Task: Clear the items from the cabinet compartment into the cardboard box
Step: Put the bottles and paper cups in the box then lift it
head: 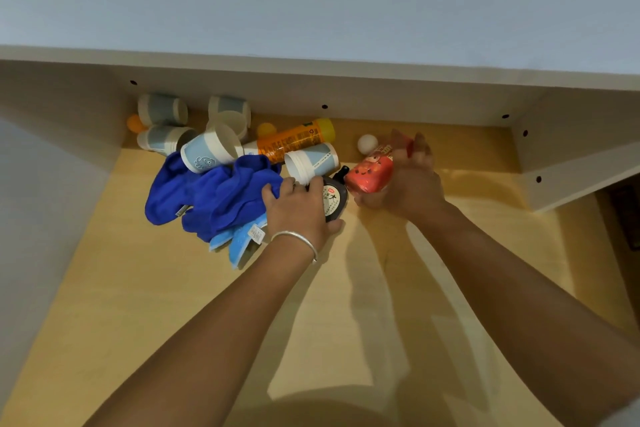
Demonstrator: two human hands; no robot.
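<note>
Inside cabinet compartment (138, 288): left hand (298, 208) closed over dark bottle (334, 199) beside blue cloth (214, 194), right hand (412, 184) gripping red pouch (372, 172), paper cups (207, 149) farther back left.

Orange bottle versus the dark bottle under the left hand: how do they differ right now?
The orange bottle is long, slim and yellow-capped; the dark bottle is short, squat and black-capped. The orange bottle lies untouched at the back among paper cups; the dark bottle sits nearer, in the left hand's grip. Both lie on the compartment floor.
</note>
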